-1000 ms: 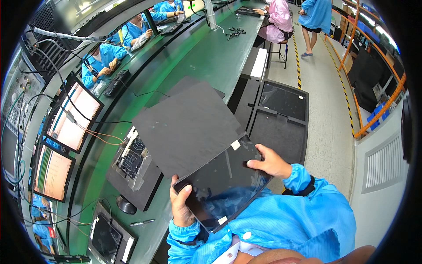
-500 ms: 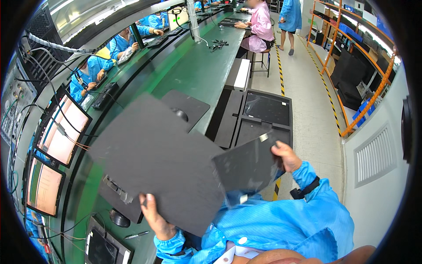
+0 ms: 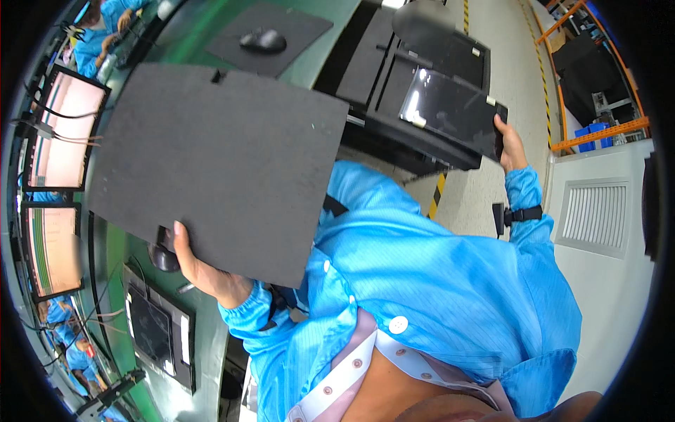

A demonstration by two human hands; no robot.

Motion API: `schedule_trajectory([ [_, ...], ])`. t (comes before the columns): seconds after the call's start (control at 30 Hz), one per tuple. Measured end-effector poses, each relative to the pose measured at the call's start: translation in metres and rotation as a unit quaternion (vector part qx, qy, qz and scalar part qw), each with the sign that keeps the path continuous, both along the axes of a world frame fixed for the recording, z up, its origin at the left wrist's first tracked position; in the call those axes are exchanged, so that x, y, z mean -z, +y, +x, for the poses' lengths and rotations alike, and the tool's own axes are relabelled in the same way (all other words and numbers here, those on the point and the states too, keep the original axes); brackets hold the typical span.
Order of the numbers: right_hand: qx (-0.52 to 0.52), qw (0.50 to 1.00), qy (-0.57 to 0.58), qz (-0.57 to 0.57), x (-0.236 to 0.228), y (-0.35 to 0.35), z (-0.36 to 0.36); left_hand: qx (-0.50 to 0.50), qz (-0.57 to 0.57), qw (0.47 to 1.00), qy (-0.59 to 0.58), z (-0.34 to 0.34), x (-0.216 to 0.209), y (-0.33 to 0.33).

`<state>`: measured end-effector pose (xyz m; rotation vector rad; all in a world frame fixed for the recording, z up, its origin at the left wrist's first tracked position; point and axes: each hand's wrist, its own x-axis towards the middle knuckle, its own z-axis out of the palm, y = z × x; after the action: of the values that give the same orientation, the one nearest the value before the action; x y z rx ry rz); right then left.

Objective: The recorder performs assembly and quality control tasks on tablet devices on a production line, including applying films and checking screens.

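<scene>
My left hand (image 3: 205,273) grips the near edge of a large flat dark grey foam sheet (image 3: 221,165), thumb on top, fingers hidden underneath. The sheet covers part of the green bench. Out to the right, my right hand (image 3: 512,146) holds a glossy black display panel (image 3: 453,107) by its right end. Pale tabs show on the panel, and light reflects off its left end. The panel is over a black compartmented tray (image 3: 365,74); whether it touches the tray I cannot tell.
A black mouse (image 3: 264,41) lies on a mouse pad (image 3: 309,28) at the back of the bench (image 3: 190,39). Two lit monitors (image 3: 53,137) stand at the left. Near them lies a dark framed device (image 3: 151,327). An orange shelf rack (image 3: 598,133) stands at the right.
My right hand has carried the panel away from the foam sheet, right and forward over the tray. The sheet has shifted left and turned. My view has tilted and moved too.
</scene>
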<state>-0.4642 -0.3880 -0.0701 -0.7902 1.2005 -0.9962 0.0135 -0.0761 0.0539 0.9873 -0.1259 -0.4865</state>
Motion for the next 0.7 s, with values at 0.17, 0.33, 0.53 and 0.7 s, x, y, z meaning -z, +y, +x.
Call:
schedule_trajectory([
  [0.17, 0.019, 0.999, -0.037, 0.003, 0.022, -0.017, 0.013, -0.034, -0.005, 0.999, -0.025, 0.002, -0.008, -0.004],
  [0.33, -0.079, 0.994, -0.077, 0.007, 0.005, -0.014, 0.027, -0.010, 0.116, 0.990, -0.082, -0.009, -0.005, -0.012],
  [0.53, -0.087, 0.995, -0.046, -0.031, 0.032, -0.037, 0.024, 0.117, -0.037, 0.991, -0.061, -0.030, 0.003, -0.036],
  [0.7, -0.193, 0.956, 0.190, -0.116, 0.011, -0.080, 0.025, 0.193, -0.056, 0.977, -0.065, -0.041, 0.006, -0.059],
])
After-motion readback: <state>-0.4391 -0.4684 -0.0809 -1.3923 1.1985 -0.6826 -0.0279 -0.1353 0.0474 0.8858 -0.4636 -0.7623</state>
